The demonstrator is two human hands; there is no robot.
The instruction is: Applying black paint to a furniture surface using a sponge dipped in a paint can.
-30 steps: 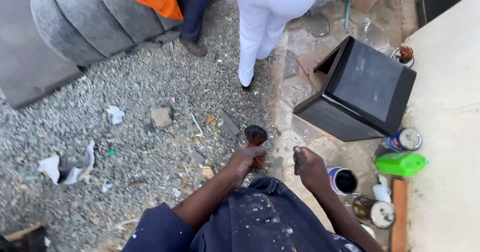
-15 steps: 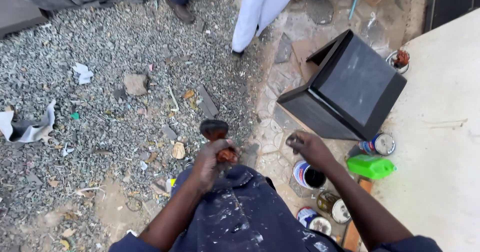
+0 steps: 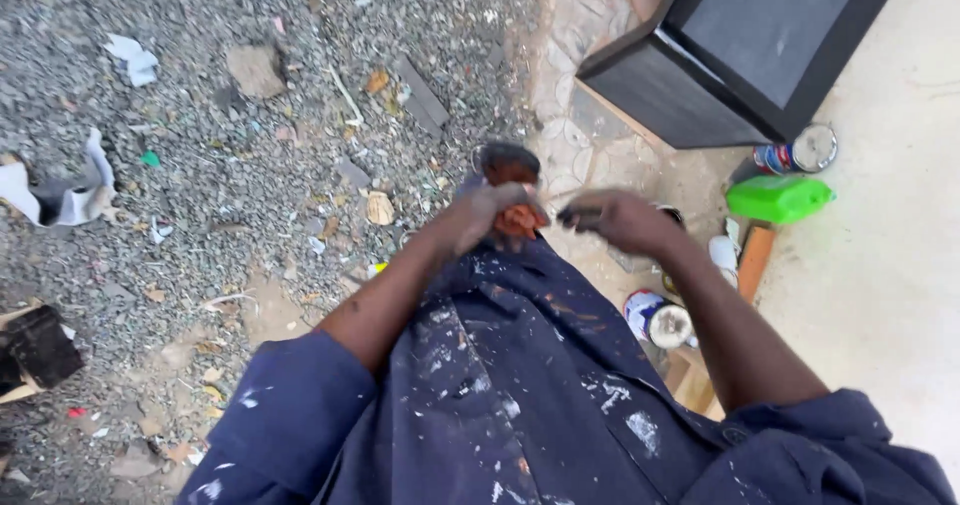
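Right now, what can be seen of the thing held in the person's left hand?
The dark can is a small round container, seemingly metal, with a dark rim and body and reddish-brown smears on its upper part. The left hand wraps its lower part, so the base is hidden, along with an orange-brown bit that may be rag or residue. It is held up over the gravel, in front of the paint-flecked blue coverall. The right hand is close beside it, holding a small dark item; contact cannot be judged.

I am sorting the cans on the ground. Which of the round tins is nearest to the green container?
The tin with the silvery lid, just above the green container and beside the dark box. The other tin lies lower, near the person's right forearm.
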